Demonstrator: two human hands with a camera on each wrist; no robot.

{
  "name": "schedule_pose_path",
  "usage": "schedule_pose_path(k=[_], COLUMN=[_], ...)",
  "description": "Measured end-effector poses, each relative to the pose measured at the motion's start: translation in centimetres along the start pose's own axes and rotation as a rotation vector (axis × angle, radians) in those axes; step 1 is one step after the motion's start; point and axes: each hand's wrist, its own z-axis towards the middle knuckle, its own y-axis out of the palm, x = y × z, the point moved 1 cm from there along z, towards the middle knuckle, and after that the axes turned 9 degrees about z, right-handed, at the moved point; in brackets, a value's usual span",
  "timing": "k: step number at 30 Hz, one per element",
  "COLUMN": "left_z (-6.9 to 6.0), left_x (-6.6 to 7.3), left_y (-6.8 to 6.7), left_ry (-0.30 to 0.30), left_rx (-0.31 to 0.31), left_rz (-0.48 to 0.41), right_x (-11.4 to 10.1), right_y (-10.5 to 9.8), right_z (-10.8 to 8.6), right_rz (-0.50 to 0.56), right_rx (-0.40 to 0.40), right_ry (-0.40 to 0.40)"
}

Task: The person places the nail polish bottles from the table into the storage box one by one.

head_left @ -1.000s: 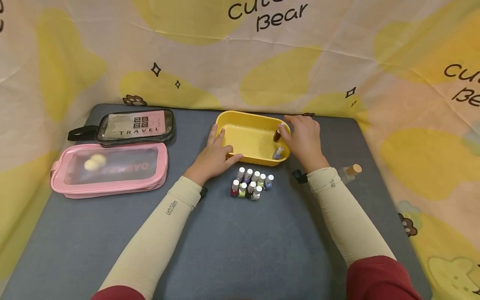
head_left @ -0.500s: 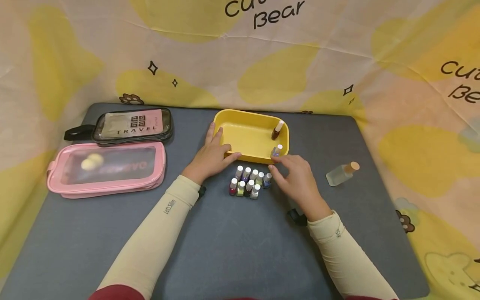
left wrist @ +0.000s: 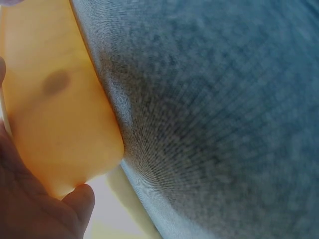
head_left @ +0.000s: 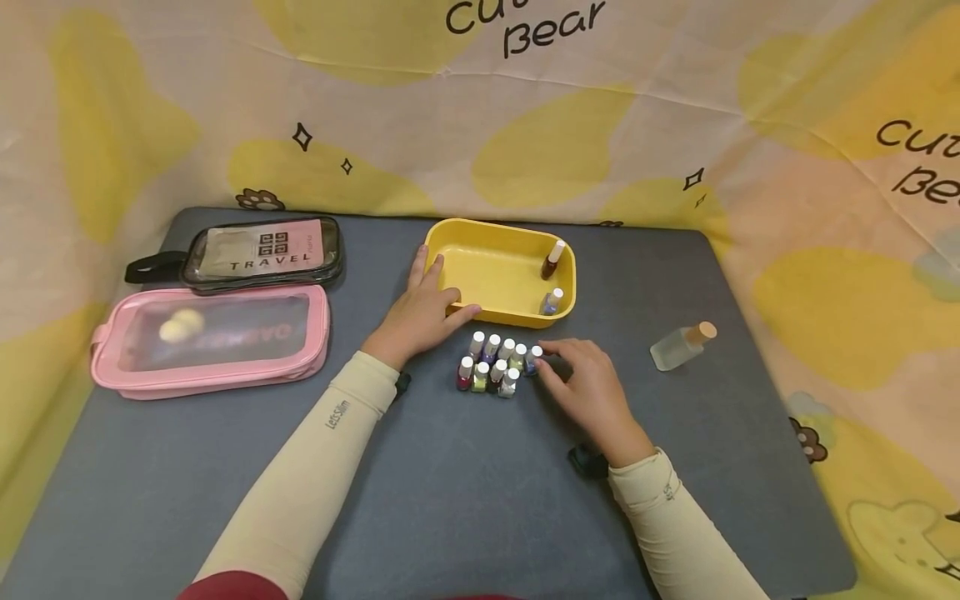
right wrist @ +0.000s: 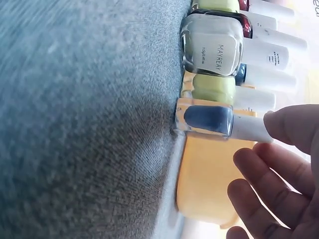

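Note:
The left hand (head_left: 417, 320) rests with spread fingers on the left end of the yellow tray (head_left: 480, 315); its fingers also touch the tray (left wrist: 65, 109) in the left wrist view. Below the tray, several small white-capped bottles (head_left: 481, 378) stand in a tight cluster. At the cluster's right end the right hand (head_left: 594, 395) pinches the white cap of a blue bottle (head_left: 532, 362) between thumb and fingers. In the right wrist view this blue bottle (right wrist: 207, 118) stands upright on the table beside a yellow-green one (right wrist: 213, 88). Inside the tray are a dark red bottle (head_left: 551, 262) and a pale blue bottle (head_left: 551, 303).
A frosted bottle with a wooden-coloured cap (head_left: 679, 347) lies on the table to the right. On the left are a clear black-edged travel pouch (head_left: 262, 252) and a pink pouch (head_left: 217, 340). A patterned cloth (head_left: 555, 125) hangs behind the table.
The right hand has left the dark red bottle in the tray and moved down to the blue bottle in the cluster, now pinching its cap. The left hand has stayed on the tray.

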Motion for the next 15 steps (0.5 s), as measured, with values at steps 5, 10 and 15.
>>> schedule_pose_path(k=[5,10,15], left_z=[-0.1,0.0,0.0], left_x=[0.1,0.0,0.0], left_y=[0.0,0.1,0.0], left_ry=[0.005,0.005,0.008], left_rx=[0.005,0.006,0.011], left_rz=[0.0,0.005,0.001], right_x=[-0.1,0.0,-0.2], right_y=[0.3,0.4,0.0], right_z=[0.2,0.6,1.1], right_rz=[-0.001,-0.018,-0.041], right_rx=[0.008,0.011,0.009], right_ry=[-0.002,-0.004,0.008])
